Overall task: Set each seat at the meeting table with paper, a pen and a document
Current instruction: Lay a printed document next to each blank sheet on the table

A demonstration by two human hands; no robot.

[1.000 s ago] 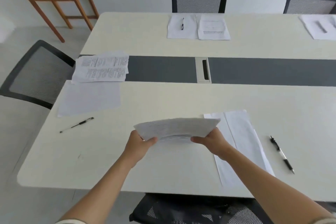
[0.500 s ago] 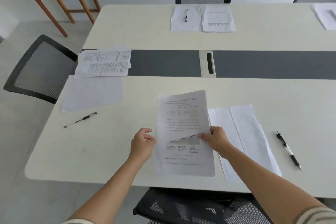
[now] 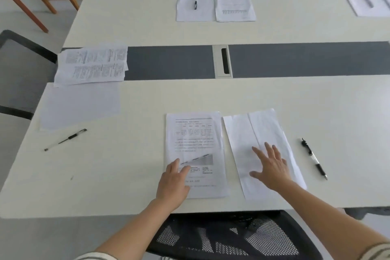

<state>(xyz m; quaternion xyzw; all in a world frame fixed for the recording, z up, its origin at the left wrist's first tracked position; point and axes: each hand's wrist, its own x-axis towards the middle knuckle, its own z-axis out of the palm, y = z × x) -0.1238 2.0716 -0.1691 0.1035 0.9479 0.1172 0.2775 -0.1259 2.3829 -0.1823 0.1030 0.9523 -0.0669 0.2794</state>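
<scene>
While gripping nothing, rested straight-fingered left hand (image 3: pixel 174 183) on the printed white paper document (image 3: pixel 195 139) lying on the cream surface (image 3: pixel 105 175); spread right hand (image 3: pixel 272 169) flat on blank white sheets (image 3: pixel 253 129) just right of it.

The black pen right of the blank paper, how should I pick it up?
Pinch the pen mid-barrel from above with the right hand, thumb and finger across its width. It lies flat on the table, apart from the blank paper, with bare tabletop on both long sides.
</scene>
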